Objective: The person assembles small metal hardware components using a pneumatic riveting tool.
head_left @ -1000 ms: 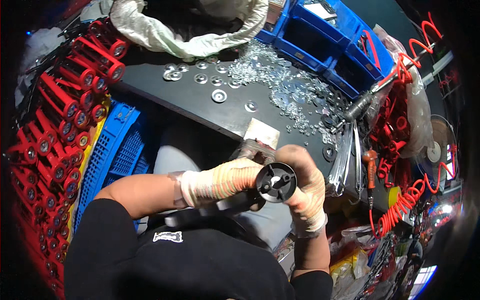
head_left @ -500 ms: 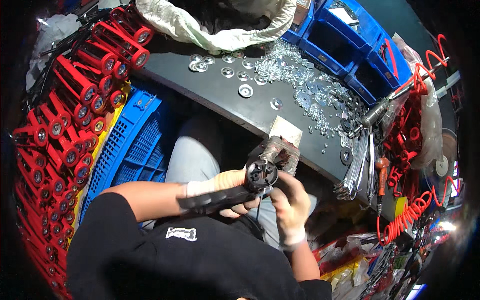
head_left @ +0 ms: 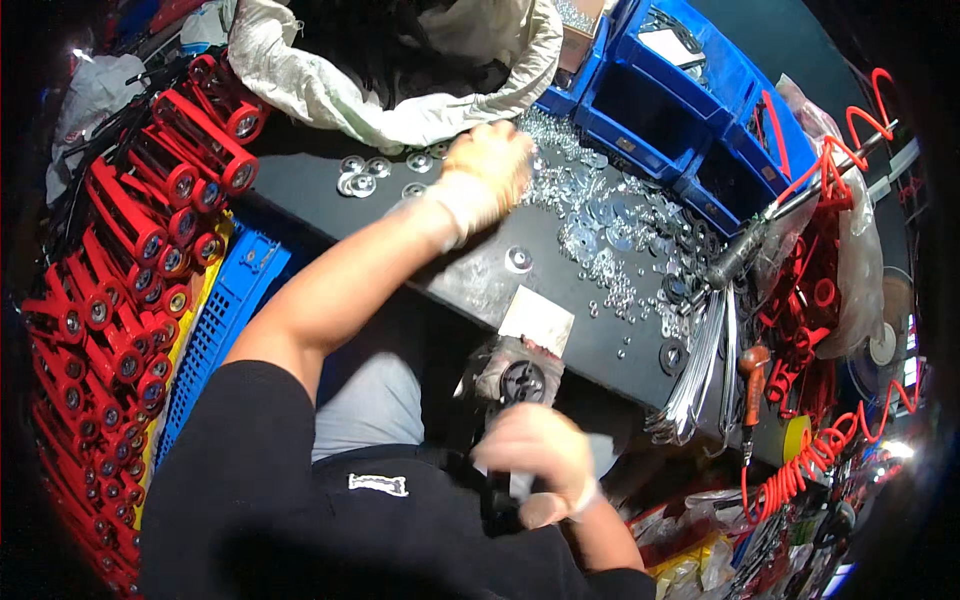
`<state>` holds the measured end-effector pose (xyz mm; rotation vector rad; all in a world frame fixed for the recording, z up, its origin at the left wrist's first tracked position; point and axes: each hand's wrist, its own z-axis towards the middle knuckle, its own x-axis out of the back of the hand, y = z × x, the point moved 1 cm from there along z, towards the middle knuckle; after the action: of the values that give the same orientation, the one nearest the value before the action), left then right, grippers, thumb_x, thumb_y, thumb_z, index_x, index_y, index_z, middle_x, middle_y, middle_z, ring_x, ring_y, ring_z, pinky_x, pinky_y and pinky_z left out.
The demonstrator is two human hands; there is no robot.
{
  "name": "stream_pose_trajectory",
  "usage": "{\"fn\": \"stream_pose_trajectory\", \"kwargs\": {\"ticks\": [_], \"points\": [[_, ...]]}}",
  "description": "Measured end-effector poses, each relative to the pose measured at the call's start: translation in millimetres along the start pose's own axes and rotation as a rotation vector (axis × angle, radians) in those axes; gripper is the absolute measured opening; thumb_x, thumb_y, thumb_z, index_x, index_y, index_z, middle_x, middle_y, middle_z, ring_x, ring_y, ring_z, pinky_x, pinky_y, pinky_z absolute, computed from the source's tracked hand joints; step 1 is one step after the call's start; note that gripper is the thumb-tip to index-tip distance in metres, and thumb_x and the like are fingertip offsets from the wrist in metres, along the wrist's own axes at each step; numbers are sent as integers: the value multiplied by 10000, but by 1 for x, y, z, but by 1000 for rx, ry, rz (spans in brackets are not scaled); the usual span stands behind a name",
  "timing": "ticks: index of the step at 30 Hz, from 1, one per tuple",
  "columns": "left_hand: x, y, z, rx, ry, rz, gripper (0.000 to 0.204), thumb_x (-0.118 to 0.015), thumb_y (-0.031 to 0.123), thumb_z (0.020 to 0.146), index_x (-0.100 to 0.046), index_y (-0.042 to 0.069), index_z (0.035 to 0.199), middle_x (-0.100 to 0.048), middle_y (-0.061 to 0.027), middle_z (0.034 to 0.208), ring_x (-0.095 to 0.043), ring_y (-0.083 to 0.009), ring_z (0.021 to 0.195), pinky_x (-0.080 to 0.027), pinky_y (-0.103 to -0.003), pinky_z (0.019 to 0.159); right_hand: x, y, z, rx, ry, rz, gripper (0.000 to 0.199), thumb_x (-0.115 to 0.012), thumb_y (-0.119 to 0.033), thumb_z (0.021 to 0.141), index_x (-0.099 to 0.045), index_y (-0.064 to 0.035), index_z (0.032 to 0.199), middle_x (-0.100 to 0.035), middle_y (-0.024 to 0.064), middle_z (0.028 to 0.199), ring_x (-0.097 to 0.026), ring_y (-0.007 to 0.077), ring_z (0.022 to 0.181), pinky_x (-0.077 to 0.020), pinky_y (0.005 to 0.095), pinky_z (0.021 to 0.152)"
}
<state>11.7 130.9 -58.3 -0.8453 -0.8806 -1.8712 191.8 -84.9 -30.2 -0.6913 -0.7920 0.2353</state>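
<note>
My left hand [head_left: 487,175], in a pale glove, reaches over the dark worktable among shiny metal discs. Its fingers are curled down and their tips are hidden, so I cannot make out what is in them. One metal disc [head_left: 518,259] lies apart, nearer the table's front edge. Close to my body, a black round part [head_left: 522,382] with a spoked hub faces up, at the end of a dark body. It rests against a wrapped support [head_left: 500,365] beside a pale square pad [head_left: 537,318]. My gloved right hand [head_left: 545,450], smeared by motion, is just below the black part.
A white sack [head_left: 330,95] with dark contents stands at the back. Blue bins [head_left: 650,100] are behind small hardware [head_left: 610,215]. Red frames [head_left: 120,250] are stacked left by a blue crate [head_left: 225,310]. An orange-handled tool [head_left: 754,385] and coiled red hose [head_left: 800,465] hang right.
My left hand has left the black part and moved up and forward onto the discs. The black part has shifted slightly down with the view, and my right hand has moved below it.
</note>
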Motion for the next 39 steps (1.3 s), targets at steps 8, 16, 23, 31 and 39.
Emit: {"fn": "stream_pose_trajectory", "kwargs": {"ticks": [8, 16, 23, 31, 39], "points": [[-41, -6, 58, 216, -431, -126, 323, -544, 163, 788, -647, 29, 1062, -640, -233, 1022, -609, -363, 1000, -461, -413, 898, 79, 102, -39, -771, 201, -740, 166, -616, -168, 824, -627, -69, 957, -626, 166, 886, -609, 356, 851, -487, 409, 759], [-26, -20, 40, 140, -37, -469, 291, -508, 172, 898, -553, 110, 1178, -612, -184, 1086, -594, -315, 994, -459, -381, 851, 151, 70, -87, -905, 264, -923, 282, -734, -173, 721, -670, -66, 973, -663, 137, 906, -630, 319, 856, -492, 399, 788], [-25, 18, 37, 40, 4, -943, 283, -532, 62, 914, -558, 64, 1196, -648, -88, 1003, -596, -141, 912, -464, -260, 824, 160, 93, -131, -1136, 567, -293, 288, -705, -114, 746, -629, 31, 982, -648, 105, 789, -612, 205, 719, -487, 321, 708], [44, 86, -132, -620, -341, -1053, 278, -600, 32, 746, -587, 41, 1024, -615, -123, 986, -595, -330, 970, -477, -415, 876, 97, 29, -53, -1029, 953, 322, 318, -677, -170, 840, -574, 5, 1084, -575, 11, 736, -506, 70, 521, -402, 201, 452], [56, 79, -137, -524, -299, -1038, 265, -596, 59, 769, -554, -7, 1022, -600, -133, 867, -611, -327, 827, -485, -396, 764, 66, -6, -32, -903, 843, 338, 253, -672, -154, 844, -627, 0, 1039, -629, 34, 781, -543, 78, 580, -440, 206, 534]]}}
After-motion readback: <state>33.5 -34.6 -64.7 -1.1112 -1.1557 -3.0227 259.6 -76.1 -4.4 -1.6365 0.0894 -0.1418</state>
